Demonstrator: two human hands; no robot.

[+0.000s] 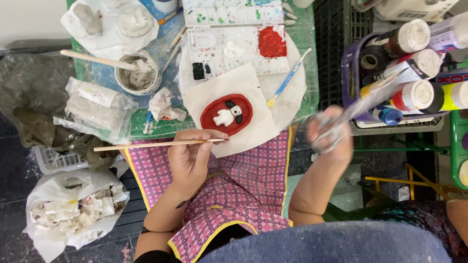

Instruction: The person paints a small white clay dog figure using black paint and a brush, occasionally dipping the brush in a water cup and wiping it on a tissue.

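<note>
A red oval clay plaque (210, 117) with a white figure with black ears on it lies on a white paper sheet (253, 134) at the table's near edge. My left hand (190, 158) holds a long thin wooden paintbrush (146, 144) level, its tip just below the plaque. My right hand (331, 134) is off the table's right side, blurred, gripping a silvery paint tube (370, 100) that points toward a purple basket of paint bottles (347, 73). A pink checked apron (243, 180) covers my lap.
A white paint palette (239, 48) with red and green wells sits behind the plaque, a blue-handled brush (287, 80) beside it. A bowl of grey paste (139, 75) with a stick, crumpled tissues and plastic wraps lie left. A bag of white scraps (73, 209) rests on the floor.
</note>
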